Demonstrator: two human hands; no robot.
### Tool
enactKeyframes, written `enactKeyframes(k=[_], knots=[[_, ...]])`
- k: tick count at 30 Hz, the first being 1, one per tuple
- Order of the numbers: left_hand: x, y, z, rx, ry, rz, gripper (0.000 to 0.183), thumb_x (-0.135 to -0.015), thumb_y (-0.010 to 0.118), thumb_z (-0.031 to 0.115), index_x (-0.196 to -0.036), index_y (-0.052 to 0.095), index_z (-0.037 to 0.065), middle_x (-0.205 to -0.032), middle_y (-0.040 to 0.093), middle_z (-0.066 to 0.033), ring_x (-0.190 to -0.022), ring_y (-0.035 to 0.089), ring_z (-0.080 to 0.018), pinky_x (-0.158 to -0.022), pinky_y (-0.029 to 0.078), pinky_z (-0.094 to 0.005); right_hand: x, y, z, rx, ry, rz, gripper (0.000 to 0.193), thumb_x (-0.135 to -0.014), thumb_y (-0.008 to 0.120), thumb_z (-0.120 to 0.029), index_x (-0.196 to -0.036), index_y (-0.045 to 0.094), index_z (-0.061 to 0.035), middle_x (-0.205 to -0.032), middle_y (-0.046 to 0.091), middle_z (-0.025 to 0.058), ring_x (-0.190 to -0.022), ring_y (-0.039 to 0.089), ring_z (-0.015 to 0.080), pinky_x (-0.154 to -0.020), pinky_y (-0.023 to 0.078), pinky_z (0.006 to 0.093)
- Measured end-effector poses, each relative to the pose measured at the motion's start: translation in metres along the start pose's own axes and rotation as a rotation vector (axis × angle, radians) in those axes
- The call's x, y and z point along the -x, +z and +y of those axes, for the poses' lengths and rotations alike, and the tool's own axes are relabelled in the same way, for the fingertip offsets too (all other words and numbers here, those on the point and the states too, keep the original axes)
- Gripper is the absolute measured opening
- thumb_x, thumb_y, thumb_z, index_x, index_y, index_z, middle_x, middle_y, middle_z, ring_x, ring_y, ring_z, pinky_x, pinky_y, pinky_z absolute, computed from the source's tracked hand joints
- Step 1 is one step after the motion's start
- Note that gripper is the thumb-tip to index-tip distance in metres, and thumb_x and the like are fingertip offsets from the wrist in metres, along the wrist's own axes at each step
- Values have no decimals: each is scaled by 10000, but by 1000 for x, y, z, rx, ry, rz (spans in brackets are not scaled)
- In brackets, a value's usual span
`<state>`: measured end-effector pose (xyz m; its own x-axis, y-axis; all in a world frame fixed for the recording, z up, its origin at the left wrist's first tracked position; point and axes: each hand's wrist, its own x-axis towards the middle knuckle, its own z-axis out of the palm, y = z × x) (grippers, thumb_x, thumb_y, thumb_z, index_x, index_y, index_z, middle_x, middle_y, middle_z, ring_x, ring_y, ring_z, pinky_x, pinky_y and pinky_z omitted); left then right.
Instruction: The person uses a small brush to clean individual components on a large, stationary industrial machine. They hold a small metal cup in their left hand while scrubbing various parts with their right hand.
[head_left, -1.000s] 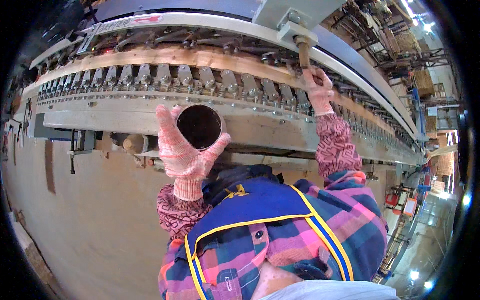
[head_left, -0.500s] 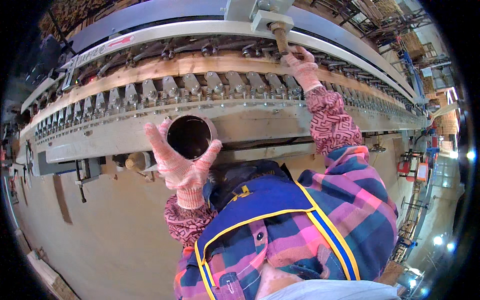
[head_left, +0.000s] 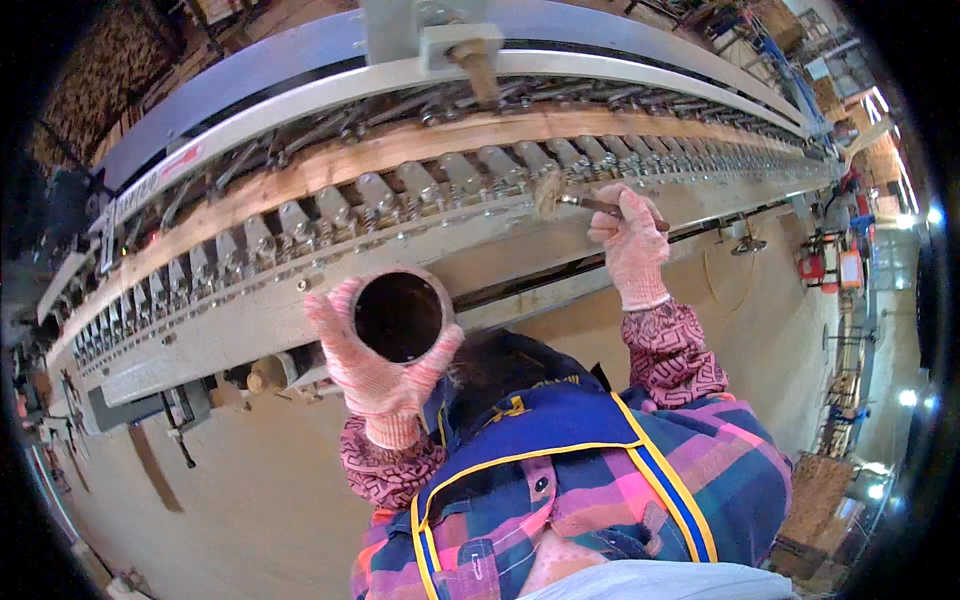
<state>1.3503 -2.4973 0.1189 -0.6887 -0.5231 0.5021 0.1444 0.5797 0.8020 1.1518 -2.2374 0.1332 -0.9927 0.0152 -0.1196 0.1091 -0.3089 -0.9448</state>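
Observation:
My left hand (head_left: 385, 385), in a pale pink knit glove, is wrapped round an open round can (head_left: 398, 318). The can's mouth faces up and its inside is dark, so what it holds cannot be made out. My right hand (head_left: 632, 235), gloved alike, grips the dark handle of a small brush (head_left: 550, 194). Its pale, blurred bristle head points left, over the machine's front rail (head_left: 500, 235). Behind the hands runs a long wooden strip (head_left: 330, 170), with a row of metal clamps (head_left: 418, 180) along its near side.
A metal block with a brownish rod (head_left: 480, 75) hangs from the upper beam (head_left: 570, 65). Under the rail, at left, a roundish wooden end (head_left: 268, 374) and a dark screw clamp (head_left: 180, 425) stick out. Red equipment (head_left: 812, 268) stands at far right.
My right hand has come back toward me from beside the hanging rod, and the brush now shows in it. The view has shifted; the can stays in my left hand.

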Motion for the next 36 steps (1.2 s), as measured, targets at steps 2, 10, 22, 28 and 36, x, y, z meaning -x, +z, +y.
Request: enactKeyframes(k=[2, 10, 22, 28, 36], knots=[[2, 19, 18, 42, 8, -81, 1393, -578, 964, 255, -1592, 16, 142, -1272, 579, -228, -1063, 646, -340, -918, 529, -446, 6, -23, -12, -151, 88, -88, 181, -944, 681, -232, -1034, 674, -75, -941, 690, 101, -693, 652, 213, -558, 535, 350], [46, 151, 104, 10, 84, -382, 1452, -527, 969, 314, -1567, -1, 26, -1238, 609, -218, -1073, 623, -380, -936, 504, -454, 35, -121, -81, -215, -90, -535, 193, -925, 677, -223, -886, 612, -46, -866, 639, 111, -811, 637, 210, -557, 504, 307], [135, 370, 245, 714, -163, -926, 1301, -677, 932, 258, -1580, -2, 173, -1218, 613, -120, -1060, 644, -223, -932, 534, -371, 58, -340, -178, 618, -296, -482, 402, -860, 776, -180, -1211, 658, -24, -1135, 697, 116, -1020, 668, 200, -865, 533, 296], [163, 491, 288, 665, 186, -1357, 1269, -652, 926, 280, -1565, 54, 149, -1128, 635, -101, -993, 652, -241, -932, 524, -379, 100, -449, -161, 40, -232, 185, 346, -916, 736, -174, -1229, 648, -58, -1185, 661, 56, -961, 604, 118, -803, 524, 276], [254, 702, 427, 696, 530, -1751, 1232, -625, 926, 354, -1533, 148, 55, -1186, 649, -145, -1063, 652, -333, -970, 506, -423, 93, -654, -208, -89, -362, 907, 451, -926, 727, -244, -1315, 596, -55, -1109, 703, 65, -752, 636, 95, -615, 530, 227]])
